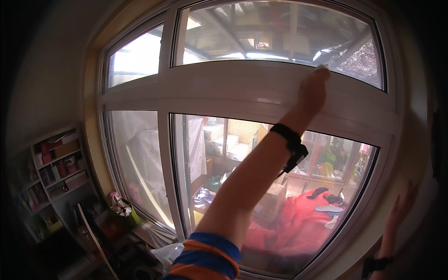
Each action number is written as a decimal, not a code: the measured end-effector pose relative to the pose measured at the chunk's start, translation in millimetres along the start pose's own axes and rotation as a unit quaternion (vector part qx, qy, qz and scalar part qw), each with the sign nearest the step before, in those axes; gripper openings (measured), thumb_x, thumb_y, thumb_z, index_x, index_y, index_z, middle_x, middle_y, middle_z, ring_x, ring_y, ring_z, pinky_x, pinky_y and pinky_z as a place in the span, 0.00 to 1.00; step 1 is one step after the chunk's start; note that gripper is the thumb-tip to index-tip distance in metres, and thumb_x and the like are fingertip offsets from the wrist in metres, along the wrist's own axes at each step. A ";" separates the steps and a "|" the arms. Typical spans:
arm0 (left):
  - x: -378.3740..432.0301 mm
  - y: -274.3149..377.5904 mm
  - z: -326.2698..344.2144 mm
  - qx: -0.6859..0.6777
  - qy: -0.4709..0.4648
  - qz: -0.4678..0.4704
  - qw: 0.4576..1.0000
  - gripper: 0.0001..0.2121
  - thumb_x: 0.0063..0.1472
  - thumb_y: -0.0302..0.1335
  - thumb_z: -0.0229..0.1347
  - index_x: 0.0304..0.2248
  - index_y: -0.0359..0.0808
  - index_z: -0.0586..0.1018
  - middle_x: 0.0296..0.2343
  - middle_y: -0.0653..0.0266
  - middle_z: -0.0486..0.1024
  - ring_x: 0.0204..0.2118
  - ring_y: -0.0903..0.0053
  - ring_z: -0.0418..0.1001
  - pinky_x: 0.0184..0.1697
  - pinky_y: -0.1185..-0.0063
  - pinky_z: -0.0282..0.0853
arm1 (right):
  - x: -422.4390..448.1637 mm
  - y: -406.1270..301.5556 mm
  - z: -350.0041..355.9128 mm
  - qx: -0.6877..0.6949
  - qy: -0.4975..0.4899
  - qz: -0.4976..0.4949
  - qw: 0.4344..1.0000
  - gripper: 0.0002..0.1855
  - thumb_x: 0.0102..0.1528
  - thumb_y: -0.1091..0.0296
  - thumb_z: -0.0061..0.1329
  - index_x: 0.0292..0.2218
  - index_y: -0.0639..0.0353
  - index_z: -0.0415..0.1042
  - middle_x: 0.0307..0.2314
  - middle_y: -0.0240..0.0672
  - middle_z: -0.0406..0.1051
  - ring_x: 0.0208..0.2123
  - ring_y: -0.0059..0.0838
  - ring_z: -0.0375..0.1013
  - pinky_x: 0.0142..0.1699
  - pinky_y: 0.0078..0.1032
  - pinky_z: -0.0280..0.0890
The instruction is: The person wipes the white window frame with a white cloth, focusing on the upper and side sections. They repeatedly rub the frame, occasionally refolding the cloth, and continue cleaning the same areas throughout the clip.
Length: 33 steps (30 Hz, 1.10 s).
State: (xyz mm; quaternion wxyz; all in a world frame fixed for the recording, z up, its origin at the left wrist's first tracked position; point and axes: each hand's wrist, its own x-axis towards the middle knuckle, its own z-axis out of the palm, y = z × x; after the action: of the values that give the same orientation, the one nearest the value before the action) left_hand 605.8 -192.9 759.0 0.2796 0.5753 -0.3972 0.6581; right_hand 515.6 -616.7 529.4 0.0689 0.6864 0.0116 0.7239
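My left hand (314,87) is raised against the white window frame (231,78), at the lower edge of the upper glass pane (266,38). Its fingers are closed on a small white thing (326,66), perhaps a wipe or cloth; most of it is hidden in the grip. A black strap with a dark device is around that wrist, below it a blue and orange striped sleeve. At the far right my right hand (402,203), dim and near the picture's rim, has its fingers extended beside the window reveal, holding nothing visible. It too wears a black wrist strap.
Lower left stand a shelf unit (49,201) with boxes and books, a long thin wooden strip (94,238) and a green box (134,217) with crumpled material. A clear plastic bag (168,252) lies near my left sleeve. Red fabric (304,220) shows through the lower pane.
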 end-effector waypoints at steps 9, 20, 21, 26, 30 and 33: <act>-6.3 -64.9 -193.1 0.352 0.180 -0.006 0.918 0.10 0.52 0.15 0.47 0.32 0.35 0.76 0.29 0.58 0.72 0.36 0.62 0.70 0.40 0.69 0.65 | -0.6 -20.5 -15.4 -0.001 -0.015 0.048 0.999 0.26 0.62 0.53 0.27 0.58 0.52 0.53 0.58 0.49 0.43 0.59 0.51 0.46 0.59 0.43 0.45; -17.0 -18.0 -63.9 0.256 0.012 0.030 0.966 0.06 0.51 0.19 0.47 0.28 0.38 0.73 0.27 0.58 0.71 0.35 0.61 0.69 0.40 0.66 0.63 | 5.3 -28.7 -23.3 0.001 -0.016 0.052 0.999 0.26 0.62 0.53 0.27 0.58 0.51 0.53 0.59 0.48 0.43 0.59 0.50 0.46 0.60 0.44 0.44; -14.0 -8.5 -45.3 0.244 -0.001 0.027 0.969 0.06 0.50 0.19 0.47 0.28 0.37 0.73 0.27 0.58 0.71 0.35 0.61 0.68 0.40 0.66 0.62 | 5.7 -28.6 -23.2 0.002 -0.013 0.053 0.999 0.26 0.62 0.54 0.27 0.58 0.51 0.53 0.59 0.48 0.44 0.59 0.50 0.46 0.60 0.44 0.44; -4.0 26.4 37.8 0.165 -0.007 0.061 0.984 0.06 0.49 0.18 0.47 0.27 0.36 0.73 0.25 0.55 0.69 0.32 0.60 0.67 0.38 0.67 0.61 | 7.9 -30.6 -23.9 0.007 -0.012 0.056 0.998 0.25 0.62 0.54 0.27 0.58 0.51 0.52 0.59 0.49 0.43 0.59 0.50 0.46 0.59 0.44 0.45; 4.0 37.4 78.7 0.094 -0.014 0.068 0.993 0.06 0.50 0.19 0.47 0.28 0.35 0.75 0.27 0.55 0.71 0.34 0.60 0.69 0.39 0.68 0.64 | 9.2 -33.5 -26.8 0.024 -0.015 0.061 0.998 0.25 0.62 0.55 0.27 0.58 0.51 0.52 0.59 0.49 0.43 0.59 0.51 0.46 0.59 0.44 0.44; 10.1 34.1 70.7 0.031 0.007 0.049 0.998 0.07 0.53 0.21 0.49 0.31 0.34 0.77 0.30 0.55 0.74 0.35 0.60 0.72 0.41 0.71 0.66 | 10.4 -34.9 -29.0 0.025 -0.018 0.057 0.998 0.25 0.62 0.56 0.28 0.58 0.50 0.52 0.58 0.49 0.43 0.59 0.51 0.45 0.59 0.45 0.44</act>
State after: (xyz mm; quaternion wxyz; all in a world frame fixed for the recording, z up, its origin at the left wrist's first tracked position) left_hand 613.7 -271.5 763.6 0.2314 0.5587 -0.4025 0.6872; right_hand 489.2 -578.7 534.2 0.0104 0.7002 -0.0103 0.7138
